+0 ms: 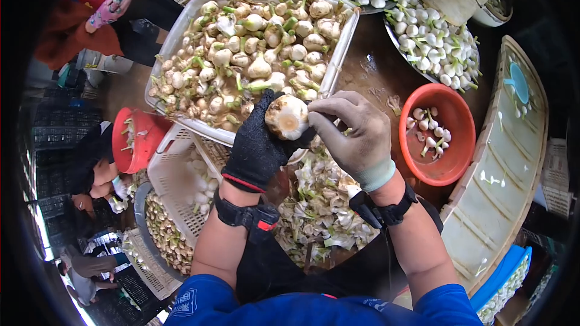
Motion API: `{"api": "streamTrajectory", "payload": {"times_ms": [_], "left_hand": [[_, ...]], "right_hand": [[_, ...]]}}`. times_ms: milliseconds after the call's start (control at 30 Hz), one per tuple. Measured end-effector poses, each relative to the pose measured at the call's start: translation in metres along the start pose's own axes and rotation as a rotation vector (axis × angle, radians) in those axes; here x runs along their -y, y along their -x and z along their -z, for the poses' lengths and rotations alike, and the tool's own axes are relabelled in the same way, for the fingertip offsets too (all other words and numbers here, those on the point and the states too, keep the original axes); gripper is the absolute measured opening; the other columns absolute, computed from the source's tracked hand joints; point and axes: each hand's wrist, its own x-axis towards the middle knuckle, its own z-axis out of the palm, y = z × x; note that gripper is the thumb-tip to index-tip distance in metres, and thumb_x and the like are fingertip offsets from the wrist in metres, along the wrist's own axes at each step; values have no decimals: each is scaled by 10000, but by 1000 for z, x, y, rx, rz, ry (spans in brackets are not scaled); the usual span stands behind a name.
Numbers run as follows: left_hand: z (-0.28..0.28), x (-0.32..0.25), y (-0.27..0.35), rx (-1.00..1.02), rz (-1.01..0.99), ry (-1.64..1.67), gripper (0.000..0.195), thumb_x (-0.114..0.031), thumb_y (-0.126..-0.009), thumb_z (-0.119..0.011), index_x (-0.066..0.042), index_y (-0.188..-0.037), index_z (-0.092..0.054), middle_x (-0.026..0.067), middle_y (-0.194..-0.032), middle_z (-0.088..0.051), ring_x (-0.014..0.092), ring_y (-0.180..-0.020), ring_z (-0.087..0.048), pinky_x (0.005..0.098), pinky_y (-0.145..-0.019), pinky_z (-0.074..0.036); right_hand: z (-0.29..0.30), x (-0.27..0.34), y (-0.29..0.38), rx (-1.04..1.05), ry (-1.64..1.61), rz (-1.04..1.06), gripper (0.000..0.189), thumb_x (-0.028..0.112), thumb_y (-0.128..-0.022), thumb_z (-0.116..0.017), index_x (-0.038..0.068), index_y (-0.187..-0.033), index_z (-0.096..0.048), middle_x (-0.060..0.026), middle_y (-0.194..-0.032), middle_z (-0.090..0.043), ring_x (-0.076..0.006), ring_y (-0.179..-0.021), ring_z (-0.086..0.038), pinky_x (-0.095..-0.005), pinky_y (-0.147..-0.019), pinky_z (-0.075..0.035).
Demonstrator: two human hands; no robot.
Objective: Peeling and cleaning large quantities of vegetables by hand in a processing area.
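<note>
My left hand (256, 145), in a black coated glove, grips a large garlic bulb (288, 120) with its root end facing up. The bulb is white, with brown stained outer skin on its left side. My right hand (353, 131), in a grey-beige glove, has thumb and forefinger pinched at the bulb's right edge; whether a strip of skin is between them is hidden. Just beyond both hands stands a white plastic tub (340, 61) heaped with unpeeled, soil-stained garlic bulbs (259, 67). Below the hands, a pile of peeled garlic skins (324, 208) lies between my legs.
To the right are a red basin (471, 145) with several small bulbs, a platter of clean white garlic (430, 40) and a long pale tray (480, 199). At left stand a white perforated crate (176, 199) and a red bucket (136, 154). Co-workers (104, 163) sit further left.
</note>
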Motion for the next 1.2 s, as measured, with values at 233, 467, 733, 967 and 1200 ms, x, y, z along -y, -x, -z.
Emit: {"api": "streamTrajectory", "payload": {"times_ms": [233, 467, 733, 967, 1200], "left_hand": [[-17, 30, 5, -162, 217, 616, 387, -256, -1012, -542, -1, -1300, -506, 147, -1192, -622, 260, -1067, -633, 408, -931, -537], [-7, 46, 11, -151, -97, -255, 683, 9, -757, -799, 34, -1342, -447, 137, -1171, -656, 197, -1063, -648, 347, -916, -529], [15, 11, 5, 195, 126, 558, 389, -244, -1033, -461, 34, -1280, -573, 141, -986, -701, 219, -886, -696, 356, -837, -569], [2, 23, -2, 5, 540, 1062, 551, -478, -1037, -400, 21, -1149, -604, 113, -920, -678, 213, -825, -687, 366, -772, -582], [-9, 7, 5, 39, 571, 861, 549, -534, -1012, -427, -24, -1037, -630, 85, -852, -677, 172, -754, -678, 300, -698, -567]], "right_hand": [[-6, -8, 6, 25, 220, 103, 50, 145, -764, -748, 145, -776, -699, -24, -762, -652, -231, -642, -656, -341, -562, -513], [-18, -4, 3, 71, 363, 114, 74, 127, -737, -712, 113, -735, -640, -52, -733, -631, -255, -618, -643, -356, -550, -507], [46, -64, -31, -189, 679, -192, 174, 177, -813, -684, 67, -689, -629, -132, -692, -628, -314, -631, -631, -406, -593, -513], [15, -16, 7, 382, -312, -538, 299, 136, -789, -716, 15, -1055, -652, -45, -877, -683, -113, -814, -644, -277, -789, -529], [15, -15, -1, 276, -535, -645, 229, 141, -834, -718, -4, -1006, -676, -25, -856, -684, -59, -754, -616, -223, -720, -515]]}}
